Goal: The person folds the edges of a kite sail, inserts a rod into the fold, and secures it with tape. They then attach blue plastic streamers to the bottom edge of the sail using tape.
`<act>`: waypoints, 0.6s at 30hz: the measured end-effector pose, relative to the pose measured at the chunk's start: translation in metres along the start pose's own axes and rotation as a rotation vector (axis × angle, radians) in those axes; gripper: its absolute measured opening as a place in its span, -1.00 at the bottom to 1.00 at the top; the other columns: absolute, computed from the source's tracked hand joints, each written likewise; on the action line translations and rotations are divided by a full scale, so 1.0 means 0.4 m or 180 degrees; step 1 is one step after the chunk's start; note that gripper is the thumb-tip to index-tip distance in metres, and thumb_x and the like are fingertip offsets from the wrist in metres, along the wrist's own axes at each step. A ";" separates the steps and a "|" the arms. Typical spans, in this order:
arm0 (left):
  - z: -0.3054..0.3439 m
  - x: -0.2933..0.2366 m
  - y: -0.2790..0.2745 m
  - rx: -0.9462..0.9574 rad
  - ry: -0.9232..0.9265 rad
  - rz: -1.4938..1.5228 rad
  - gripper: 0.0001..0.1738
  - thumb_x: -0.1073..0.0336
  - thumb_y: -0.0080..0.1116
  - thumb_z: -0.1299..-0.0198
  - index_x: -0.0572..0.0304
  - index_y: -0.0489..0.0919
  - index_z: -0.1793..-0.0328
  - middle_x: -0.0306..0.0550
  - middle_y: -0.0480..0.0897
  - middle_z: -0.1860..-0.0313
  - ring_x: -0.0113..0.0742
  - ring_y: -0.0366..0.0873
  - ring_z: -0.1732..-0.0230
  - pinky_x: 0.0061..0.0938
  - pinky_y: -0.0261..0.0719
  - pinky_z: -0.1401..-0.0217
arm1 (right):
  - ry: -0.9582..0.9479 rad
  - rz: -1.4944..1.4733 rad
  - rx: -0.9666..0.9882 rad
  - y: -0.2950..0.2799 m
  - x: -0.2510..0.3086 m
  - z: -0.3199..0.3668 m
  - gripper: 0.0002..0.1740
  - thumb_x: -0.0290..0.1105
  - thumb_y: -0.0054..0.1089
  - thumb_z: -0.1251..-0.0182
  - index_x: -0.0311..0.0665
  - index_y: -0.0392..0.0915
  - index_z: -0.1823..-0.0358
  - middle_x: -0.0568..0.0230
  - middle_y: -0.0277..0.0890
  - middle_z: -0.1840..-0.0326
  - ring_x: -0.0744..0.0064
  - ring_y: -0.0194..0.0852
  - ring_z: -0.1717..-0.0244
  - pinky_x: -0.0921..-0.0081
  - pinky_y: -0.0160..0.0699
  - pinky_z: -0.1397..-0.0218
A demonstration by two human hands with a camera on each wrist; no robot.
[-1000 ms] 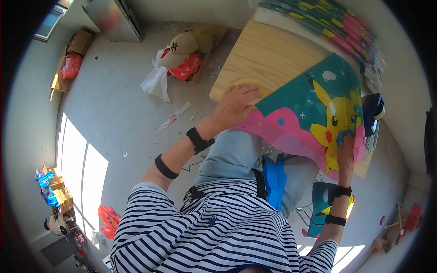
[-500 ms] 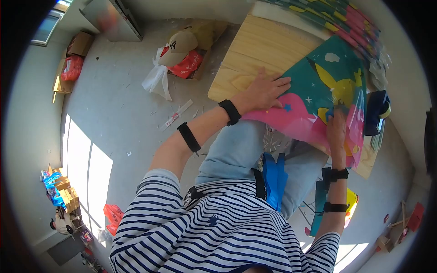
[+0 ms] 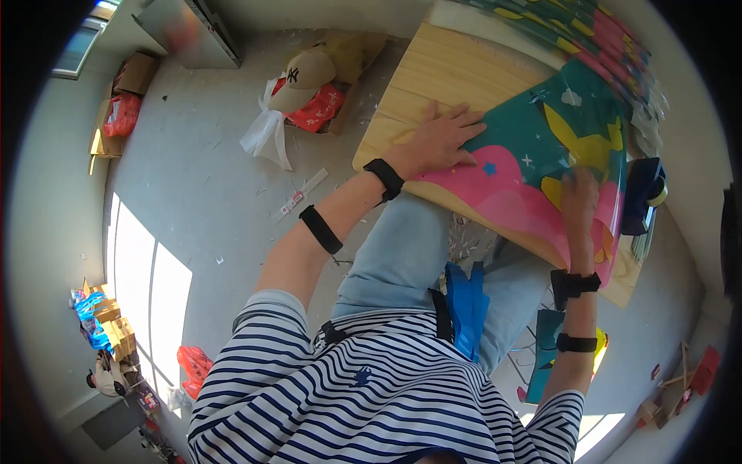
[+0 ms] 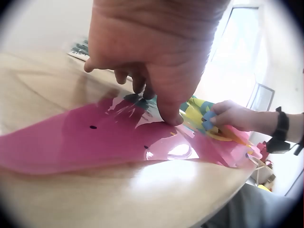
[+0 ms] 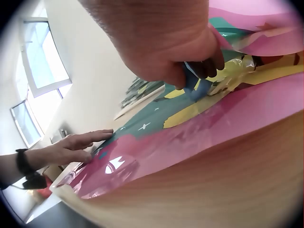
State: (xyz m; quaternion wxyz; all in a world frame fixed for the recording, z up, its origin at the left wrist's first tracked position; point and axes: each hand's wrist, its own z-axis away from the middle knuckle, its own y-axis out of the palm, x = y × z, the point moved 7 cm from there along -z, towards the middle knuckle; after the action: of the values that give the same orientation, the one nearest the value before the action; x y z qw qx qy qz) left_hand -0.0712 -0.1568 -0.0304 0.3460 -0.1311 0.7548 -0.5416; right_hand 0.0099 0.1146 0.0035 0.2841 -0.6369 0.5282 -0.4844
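Note:
A glossy printed sheet (image 3: 510,185), pink and teal with a yellow cartoon figure, lies on the wooden table (image 3: 440,77). My left hand (image 3: 444,139) lies flat with spread fingers on the sheet's near-left corner. In the left wrist view its fingertips (image 4: 168,116) press on the pink part of the sheet (image 4: 95,137). My right hand (image 3: 580,197) rests on the yellow part toward the right. It pinches a small blue piece (image 5: 192,80) against the sheet (image 5: 190,137); the same piece (image 4: 208,121) shows from the left wrist.
A stack of similar printed sheets (image 3: 595,31) lies at the table's far edge. A dark blue object (image 3: 641,193) sits at its right edge. On the floor are a cap (image 3: 305,77) on a red bag, cardboard boxes (image 3: 135,73), and another printed sheet (image 3: 549,348) by my legs.
The sheet has slid farther onto the table. My left hand moved from the table's edge onto the sheet's corner and spread flat. My right hand travelled up across the yellow figure.

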 end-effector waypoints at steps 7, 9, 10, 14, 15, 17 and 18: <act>0.006 0.005 -0.010 -0.0015 -0.0107 0.0157 -0.19 -0.07 0.34 -0.11 -0.04 0.40 -0.48 -0.18 0.27 -0.57 -0.04 0.03 -0.63 0.35 -0.16 -0.55 | -0.0560 -0.1092 0.0106 -0.046 0.289 0.073 -0.80 -0.62 0.25 -0.11 -0.36 0.45 0.24 -0.02 0.51 0.17 -0.13 0.46 0.09 0.15 0.44 0.06; 0.009 0.008 -0.013 0.0005 -0.0130 0.0121 -0.20 -0.06 0.34 -0.11 -0.04 0.40 -0.48 -0.17 0.27 -0.57 -0.03 0.03 -0.63 0.35 -0.16 -0.55 | -0.0538 -0.1669 0.0592 -0.012 0.332 0.100 -0.81 -0.63 0.24 -0.10 -0.38 0.47 0.25 -0.05 0.51 0.20 -0.14 0.48 0.16 0.16 0.46 0.14; 0.011 0.010 -0.016 -0.0032 -0.0130 0.0251 -0.20 -0.06 0.34 -0.11 -0.04 0.40 -0.48 -0.15 0.28 -0.57 -0.01 0.03 -0.63 0.33 -0.16 -0.56 | -0.0540 -0.1672 0.0590 -0.012 0.346 0.108 -0.81 -0.63 0.24 -0.10 -0.38 0.47 0.25 -0.05 0.51 0.20 -0.14 0.48 0.16 0.16 0.46 0.14; 0.016 0.028 -0.011 -0.0017 -0.0106 0.0396 -0.22 -0.01 0.34 -0.13 0.00 0.40 -0.48 -0.11 0.27 -0.57 0.02 0.02 -0.63 0.25 -0.12 -0.58 | -0.0466 -0.1951 0.1184 -0.011 0.412 0.136 -0.86 -0.61 0.23 -0.10 -0.42 0.48 0.30 -0.06 0.51 0.30 -0.15 0.50 0.26 0.15 0.45 0.21; 0.017 0.031 -0.014 -0.0027 -0.0106 0.0392 -0.22 -0.01 0.34 -0.13 0.00 0.40 -0.48 -0.11 0.27 -0.57 0.02 0.02 -0.63 0.25 -0.12 -0.58 | -0.0510 -0.2061 0.1304 -0.023 0.435 0.138 -0.88 -0.61 0.23 -0.10 -0.42 0.49 0.32 -0.06 0.51 0.33 -0.15 0.50 0.27 0.15 0.45 0.23; 0.021 0.034 -0.020 -0.0081 -0.0142 0.0436 -0.26 0.04 0.34 -0.13 0.07 0.44 -0.44 -0.04 0.32 -0.53 0.06 0.06 -0.61 0.07 -0.01 -0.60 | -0.0580 -0.2110 0.1550 -0.048 0.476 0.143 -0.88 -0.61 0.23 -0.10 -0.43 0.49 0.33 -0.06 0.49 0.36 -0.15 0.49 0.29 0.17 0.45 0.24; 0.022 0.033 -0.023 -0.0092 -0.0144 0.0436 -0.26 0.04 0.34 -0.13 0.07 0.44 -0.44 -0.04 0.32 -0.53 0.06 0.06 -0.61 0.07 -0.01 -0.60 | -0.0653 -0.2159 0.1798 -0.059 0.499 0.147 -0.88 -0.60 0.24 -0.10 -0.44 0.49 0.33 -0.06 0.47 0.39 -0.14 0.47 0.30 0.18 0.44 0.25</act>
State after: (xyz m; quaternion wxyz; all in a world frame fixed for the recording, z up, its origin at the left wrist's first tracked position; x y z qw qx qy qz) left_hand -0.0768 -0.1743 -0.0285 0.3973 -0.0963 0.7617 -0.5026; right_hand 0.0675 -0.0767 0.0655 0.3228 -0.7162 0.1059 -0.6097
